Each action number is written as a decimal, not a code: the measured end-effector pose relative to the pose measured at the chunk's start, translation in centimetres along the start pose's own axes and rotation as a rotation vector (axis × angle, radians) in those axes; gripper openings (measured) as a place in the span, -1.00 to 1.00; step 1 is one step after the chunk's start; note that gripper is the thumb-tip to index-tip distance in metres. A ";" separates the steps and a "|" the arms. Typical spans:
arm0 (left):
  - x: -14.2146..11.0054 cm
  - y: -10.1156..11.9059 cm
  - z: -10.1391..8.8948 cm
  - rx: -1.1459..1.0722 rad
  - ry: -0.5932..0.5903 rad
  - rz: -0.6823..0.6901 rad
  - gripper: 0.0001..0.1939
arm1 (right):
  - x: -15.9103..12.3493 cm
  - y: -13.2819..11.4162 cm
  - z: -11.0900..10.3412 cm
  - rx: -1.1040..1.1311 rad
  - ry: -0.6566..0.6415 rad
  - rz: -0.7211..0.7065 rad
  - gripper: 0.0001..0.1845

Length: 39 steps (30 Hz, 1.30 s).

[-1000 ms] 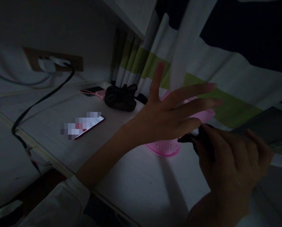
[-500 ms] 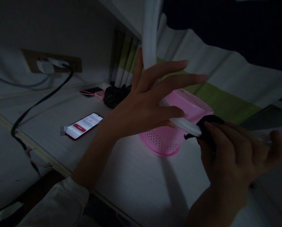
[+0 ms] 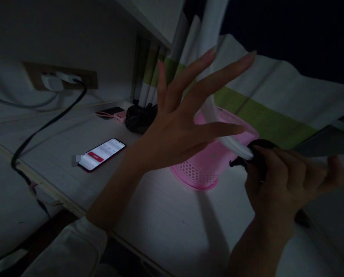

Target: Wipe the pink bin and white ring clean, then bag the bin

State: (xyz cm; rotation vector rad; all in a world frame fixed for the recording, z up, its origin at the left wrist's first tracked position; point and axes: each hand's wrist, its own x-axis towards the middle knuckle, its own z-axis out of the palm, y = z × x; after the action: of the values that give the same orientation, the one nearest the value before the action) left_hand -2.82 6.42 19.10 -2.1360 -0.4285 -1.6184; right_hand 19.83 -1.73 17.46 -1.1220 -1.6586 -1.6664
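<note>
A white bendy tube (image 3: pixel 210 34) comes down from the top of the view, curves behind my left hand and runs into my right hand. My left hand (image 3: pixel 174 130) is open, its fingers spread wide in front of the tube; whether it touches the tube I cannot tell. My right hand (image 3: pixel 287 184) is closed on a bunched black cloth (image 3: pixel 262 145), which lies around the tube's lower stretch. Beyond the hand, the tube comes out again toward the right edge. Behind both hands, a pink basket (image 3: pixel 199 169) with a holed lower wall stands on the white desk (image 3: pixel 166 219).
A lit phone (image 3: pixel 102 154) lies on the desk's left side. Farther back are a black plastic bag (image 3: pixel 141 117), a pink power bank (image 3: pixel 120 116) and a dark phone-like slab (image 3: pixel 107 113). A black cable (image 3: pixel 45 127) hangs from the wall socket (image 3: pixel 92 80). Striped curtains (image 3: pixel 275 111) hang behind.
My left hand's fingers have spread and lifted upward. The upper part of the tube has shifted right. My right hand keeps its grip on the black cloth, nearly in the same place.
</note>
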 end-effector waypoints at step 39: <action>0.1 -1.9 -1.5 -0.116 0.078 -0.323 -0.47 | -0.4 -1.2 1.9 0.003 0.004 -0.054 -0.68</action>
State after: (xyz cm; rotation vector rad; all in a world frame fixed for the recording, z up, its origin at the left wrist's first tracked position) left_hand -4.95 7.32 19.82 -2.1637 -0.6998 -1.9374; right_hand 19.33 0.23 16.30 -1.0810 -1.7021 -1.6983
